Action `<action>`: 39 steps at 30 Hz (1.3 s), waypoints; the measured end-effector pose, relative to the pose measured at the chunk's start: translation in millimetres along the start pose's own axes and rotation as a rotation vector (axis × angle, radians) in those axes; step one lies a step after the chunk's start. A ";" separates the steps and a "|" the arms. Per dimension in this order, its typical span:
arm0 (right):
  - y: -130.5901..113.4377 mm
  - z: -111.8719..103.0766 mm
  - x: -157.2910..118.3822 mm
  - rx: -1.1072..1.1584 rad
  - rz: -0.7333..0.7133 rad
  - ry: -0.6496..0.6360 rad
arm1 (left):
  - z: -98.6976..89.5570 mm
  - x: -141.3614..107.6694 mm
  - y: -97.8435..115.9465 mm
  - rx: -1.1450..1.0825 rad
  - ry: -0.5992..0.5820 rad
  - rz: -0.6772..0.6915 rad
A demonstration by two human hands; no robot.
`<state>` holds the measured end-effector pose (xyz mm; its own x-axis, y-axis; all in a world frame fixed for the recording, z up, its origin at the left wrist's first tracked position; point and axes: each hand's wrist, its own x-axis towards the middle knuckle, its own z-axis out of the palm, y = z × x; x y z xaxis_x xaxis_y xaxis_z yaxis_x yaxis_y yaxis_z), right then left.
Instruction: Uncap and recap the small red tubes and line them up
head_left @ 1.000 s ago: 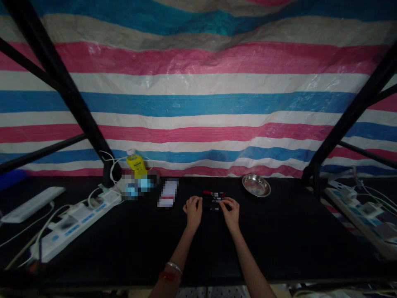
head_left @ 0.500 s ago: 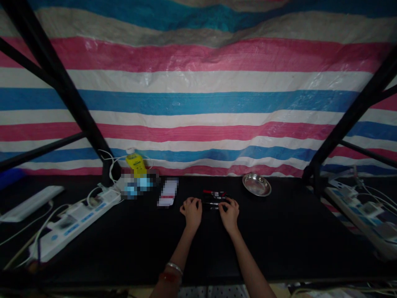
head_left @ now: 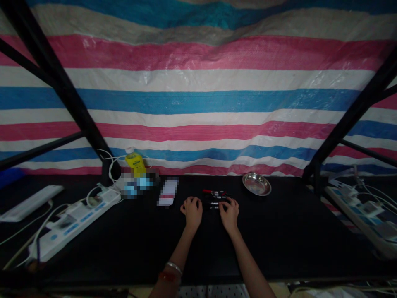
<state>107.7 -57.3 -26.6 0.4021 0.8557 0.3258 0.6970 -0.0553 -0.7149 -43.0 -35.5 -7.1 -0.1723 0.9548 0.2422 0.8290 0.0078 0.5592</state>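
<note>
Several dark markers lie side by side on the black table (head_left: pixel 279 240), in front of me. The farthest, a marker with a red part (head_left: pixel 211 192), lies beyond my hands. My left hand (head_left: pixel 192 212) has its fingers pinched at the left ends of the nearer black markers (head_left: pixel 212 205). At their right ends my right hand (head_left: pixel 229 212) is pinched in the same way. Both hands rest low on the table, and the fingertips partly cover the marker ends. A bracelet and a red band are on my left wrist.
A round metal dish (head_left: pixel 257 184) stands right of the markers. Left of them lies a blurred phone (head_left: pixel 168 192), with a yellow bottle (head_left: pixel 135 162) behind. Power strips with cables (head_left: pixel 74 223) run along the left; more (head_left: pixel 366 211) are at the right. Striped sheeting hangs behind.
</note>
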 end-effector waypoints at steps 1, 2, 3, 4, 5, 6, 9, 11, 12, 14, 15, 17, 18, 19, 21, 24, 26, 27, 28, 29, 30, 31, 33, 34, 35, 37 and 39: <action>0.2 0.1 0.0 0.000 -0.002 0.000 | -0.3 -0.2 0.3 0.002 -0.003 0.001; 0.3 0.1 0.0 -0.003 -0.002 -0.001 | -0.7 -0.4 0.7 0.004 -0.005 0.001; 0.4 0.1 0.0 -0.006 -0.001 -0.003 | -1.1 -0.6 1.2 0.007 -0.002 0.001; 0.5 0.1 0.0 -0.010 0.001 -0.006 | -1.4 -0.8 1.6 0.011 0.002 0.003; 0.6 0.1 -0.1 -0.015 0.004 -0.010 | -1.7 -1.0 2.0 0.016 0.006 0.004; 0.7 0.1 -0.1 -0.019 0.007 -0.013 | -1.8 -1.2 2.2 0.020 0.008 0.005; 0.7 0.7 -0.3 -0.026 0.014 -0.027 | -1.7 -1.4 2.2 0.027 0.004 0.010; 0.8 1.4 -0.4 -0.028 0.018 -0.031 | -1.5 -1.5 1.7 0.023 0.000 0.012; 1.0 1.6 -0.3 -0.027 0.016 -0.027 | -1.4 -1.5 1.5 0.018 0.000 0.012; 2.2 1.6 0.4 -0.015 0.002 -0.004 | -1.4 -1.5 0.9 0.005 -0.002 0.012; 3.3 1.1 1.0 -0.006 -0.008 0.015 | -1.4 -1.5 0.6 -0.002 -0.004 0.012; 6.7 -0.9 2.9 0.005 -0.013 0.063 | -1.6 -1.4 0.2 -0.013 -0.009 0.013; 9.0 -2.3 4.1 0.001 -0.005 0.089 | -1.8 -1.4 0.2 -0.016 -0.012 0.013; 11.5 -3.8 5.3 -0.010 0.009 0.113 | -2.0 -1.4 0.2 -0.017 -0.011 0.013; 16.6 -6.3 7.7 -0.037 0.037 0.149 | -2.6 -1.4 0.4 -0.019 -0.008 0.015; 22.3 -7.7 10.0 -0.059 0.064 0.166 | -3.4 -1.4 1.1 -0.029 -0.008 0.015; 23.6 -7.6 10.3 -0.069 0.075 0.158 | -3.8 -1.4 1.0 -0.049 -0.009 0.015; 23.5 -7.5 10.2 -0.078 0.079 0.153 | -3.8 -1.4 0.8 -0.061 -0.008 0.016; 22.9 -7.6 10.1 -0.089 0.079 0.144 | -3.8 -1.4 0.5 -0.072 -0.007 0.022; 22.0 -7.9 10.1 -0.102 0.076 0.132 | -3.8 -1.5 0.2 -0.083 -0.005 0.029; 20.7 -8.4 10.2 -0.117 0.069 0.116 | -3.9 -1.6 0.0 -0.091 -0.004 0.036; 19.3 -8.9 10.5 -0.132 0.056 0.098 | -4.0 -1.7 -0.1 -0.097 -0.002 0.044; 16.5 -10.0 11.8 -0.152 0.011 0.058 | -4.5 -1.9 0.4 -0.101 0.000 0.050; 15.2 -10.4 12.7 -0.159 -0.011 0.042 | -4.9 -2.0 1.0 -0.100 0.000 0.049; 14.2 -10.5 13.8 -0.165 -0.027 0.033 | -5.3 -2.1 1.7 -0.097 -0.002 0.048; 13.2 -10.2 15.8 -0.178 -0.037 0.027 | -6.1 -2.3 2.9 -0.091 -0.012 0.044; 13.7 -9.6 17.3 -0.183 -0.029 0.029 | -6.6 -2.3 3.4 -0.089 -0.022 0.044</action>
<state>129.9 -48.2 -24.8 0.3959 0.8430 0.3642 0.8038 -0.1263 -0.5813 -43.3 -39.7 -0.5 -0.1245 0.9599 0.2510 0.7847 -0.0595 0.6170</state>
